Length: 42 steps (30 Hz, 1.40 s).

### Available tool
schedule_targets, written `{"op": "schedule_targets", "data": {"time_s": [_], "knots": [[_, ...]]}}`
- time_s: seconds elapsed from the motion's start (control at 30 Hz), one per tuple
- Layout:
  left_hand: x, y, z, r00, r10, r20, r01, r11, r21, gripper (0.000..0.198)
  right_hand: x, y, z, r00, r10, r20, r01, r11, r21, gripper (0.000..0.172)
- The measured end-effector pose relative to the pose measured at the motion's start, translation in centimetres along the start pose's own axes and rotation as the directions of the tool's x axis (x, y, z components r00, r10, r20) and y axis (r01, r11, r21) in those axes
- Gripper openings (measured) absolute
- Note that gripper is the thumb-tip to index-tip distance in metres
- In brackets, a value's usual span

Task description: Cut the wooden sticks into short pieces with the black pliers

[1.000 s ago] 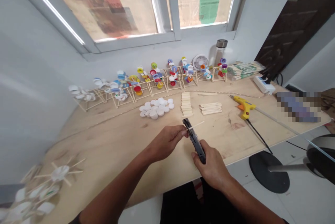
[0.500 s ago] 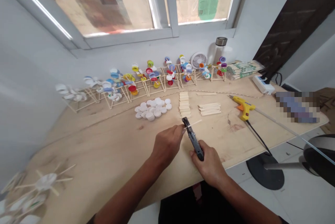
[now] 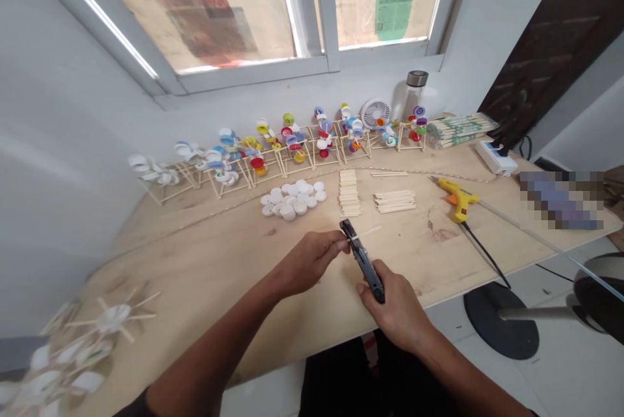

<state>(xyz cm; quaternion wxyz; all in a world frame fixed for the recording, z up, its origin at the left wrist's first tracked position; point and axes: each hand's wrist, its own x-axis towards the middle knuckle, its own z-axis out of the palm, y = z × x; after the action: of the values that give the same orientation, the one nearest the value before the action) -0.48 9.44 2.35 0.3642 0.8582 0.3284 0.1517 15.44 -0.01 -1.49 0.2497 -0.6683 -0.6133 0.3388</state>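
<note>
My left hand (image 3: 312,261) pinches a thin wooden stick (image 3: 366,233) and holds it level over the wooden table (image 3: 205,267). My right hand (image 3: 394,306) grips the handles of dark cutting pliers (image 3: 361,260). The pliers' jaws are closed around the stick just right of my left fingertips. The stick's free end points right, toward the stacks of cut sticks (image 3: 394,201).
White bottle caps (image 3: 292,199) lie in a pile behind my hands. A row of stick-and-cap models (image 3: 287,144) lines the wall. A yellow glue gun (image 3: 458,199) with its cord lies right. More cap wheels (image 3: 112,319) sit at the near left. A stool base (image 3: 502,319) stands below right.
My hands, the pliers and the stick keep the same pose. Only the camera view shifted slightly left, then back.
</note>
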Motion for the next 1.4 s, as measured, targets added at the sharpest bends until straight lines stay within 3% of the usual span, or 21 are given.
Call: {"op": "schedule_targets", "data": {"time_s": [0.1,0.2,0.33,0.4,0.53,0.67,0.8,0.97,1.1,1.23,1.3,1.4], "knots": [[0.2,0.1,-0.8,0.99,-0.05,0.129,0.073,0.98,-0.183,0.036,-0.1,0.1,0.1,1.0,-0.012,-0.006,0.012,1.0,-0.015,0.008],[0.4,0.1,-1.1,0.981,-0.08,0.174,0.116,0.972,-0.207,0.037,0.0,0.3,0.4,1.0,-0.013,-0.022,0.012,1.0,-0.029,0.008],[0.3,0.3,-0.6,0.999,-0.027,0.023,0.026,1.0,0.006,0.032,0.4,0.6,0.6,1.0,-0.008,-0.026,0.008,1.0,-0.025,0.007],[0.2,0.2,0.0,0.999,-0.035,-0.026,0.038,0.989,0.144,0.031,0.7,0.6,0.7,1.0,-0.006,-0.03,0.005,1.0,-0.022,0.007],[0.2,-0.8,2.1,0.986,-0.057,-0.158,0.116,0.911,0.397,0.03,1.2,0.8,1.0,0.999,0.027,-0.04,-0.028,0.999,-0.015,0.009],[0.2,-1.8,4.2,0.941,0.059,-0.333,0.148,0.812,0.564,0.028,1.5,0.9,1.1,0.997,0.05,-0.052,-0.05,0.999,0.008,0.01],[0.0,-1.9,4.8,0.914,0.124,-0.386,0.174,0.739,0.65,0.027,1.3,0.8,1.0,0.998,0.037,-0.056,-0.036,0.999,0.019,0.011],[-0.4,-1.2,3.7,0.953,0.041,-0.3,0.12,0.859,0.498,0.029,0.8,0.4,0.6,0.999,0.029,-0.032,-0.029,0.999,0.021,0.008],[-0.4,-0.3,1.9,0.987,-0.041,-0.157,0.066,0.985,0.158,0.03,0.3,0.2,0.3,1.0,0.017,-0.015,-0.017,1.0,0.01,0.008],[-0.1,0.1,0.1,0.999,-0.044,0.019,0.046,0.989,-0.139,0.034,0.0,0.3,0.3,1.0,-0.012,-0.009,0.012,1.0,-0.001,0.006],[0.1,0.0,-0.4,0.994,-0.075,0.085,0.09,0.977,-0.193,0.036,0.1,0.4,0.5,1.0,-0.013,-0.021,0.013,1.0,-0.017,0.006],[0.1,0.0,-0.1,0.997,-0.07,0.027,0.073,0.987,-0.14,0.035,0.5,0.5,1.0,0.999,-0.001,-0.046,-0.001,0.999,-0.035,0.007]]}}
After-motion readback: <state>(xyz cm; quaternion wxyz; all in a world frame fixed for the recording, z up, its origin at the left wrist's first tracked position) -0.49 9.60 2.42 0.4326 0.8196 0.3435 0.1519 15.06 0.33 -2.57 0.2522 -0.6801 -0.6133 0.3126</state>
